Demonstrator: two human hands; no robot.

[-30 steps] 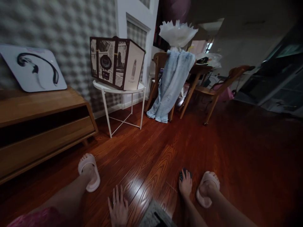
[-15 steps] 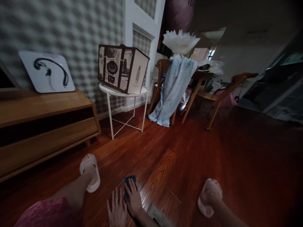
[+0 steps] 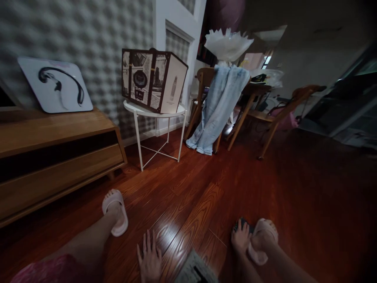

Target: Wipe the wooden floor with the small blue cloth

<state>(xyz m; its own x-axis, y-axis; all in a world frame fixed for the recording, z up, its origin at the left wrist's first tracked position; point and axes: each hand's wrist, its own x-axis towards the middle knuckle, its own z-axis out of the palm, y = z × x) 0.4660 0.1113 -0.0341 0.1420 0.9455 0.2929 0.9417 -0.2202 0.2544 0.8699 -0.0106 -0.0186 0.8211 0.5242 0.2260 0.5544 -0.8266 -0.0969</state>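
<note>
My left hand (image 3: 150, 255) lies flat on the reddish wooden floor (image 3: 173, 208), fingers spread and nothing in it. Over to the right, my right hand (image 3: 241, 237) presses a dark blue-green cloth (image 3: 247, 227) against the floor. Most of the cloth is hidden under the fingers. That hand is right beside the pale pink slipper (image 3: 258, 255) on my right foot. Between my arms, at the bottom edge, shows a grey-green piece with a black mark (image 3: 194, 269); I cannot tell what it is.
A wooden cabinet (image 3: 88, 157) holds a white picture panel (image 3: 60, 86) at left. The white round side table (image 3: 154, 114) bears a suitcase-style box (image 3: 153, 80). Light blue jeans (image 3: 219, 106) hang over a chair; another wooden chair (image 3: 273, 118) stands behind. A second slipper (image 3: 120, 214) is at left.
My right hand has swept the cloth rightward across the floor, from beside my left hand to my right foot. The left hand stays nearly in place.
</note>
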